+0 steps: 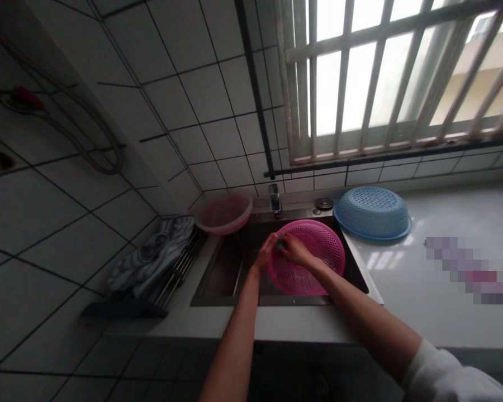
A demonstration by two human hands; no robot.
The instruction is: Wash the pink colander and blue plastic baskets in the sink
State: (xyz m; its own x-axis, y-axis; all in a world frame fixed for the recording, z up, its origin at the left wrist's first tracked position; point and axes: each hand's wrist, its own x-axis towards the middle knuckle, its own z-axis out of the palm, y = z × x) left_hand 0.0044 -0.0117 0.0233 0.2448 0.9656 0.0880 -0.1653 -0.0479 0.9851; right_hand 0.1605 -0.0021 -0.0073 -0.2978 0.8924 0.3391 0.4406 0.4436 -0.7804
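Gripping a pink colander (316, 240) in the sink (220, 276), two hands (294, 249)

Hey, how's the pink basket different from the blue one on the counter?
The pink basket is bright pink; the blue basket is light blue. The pink basket sits at the sink, open side up, while the blue basket lies bottom up on the counter. Both hands work at the pink basket; none touches the blue basket. Both have holes.

Loose whitish sleeve (452, 373) high on the right arm (362, 307), both slender forearms (241, 329) bare
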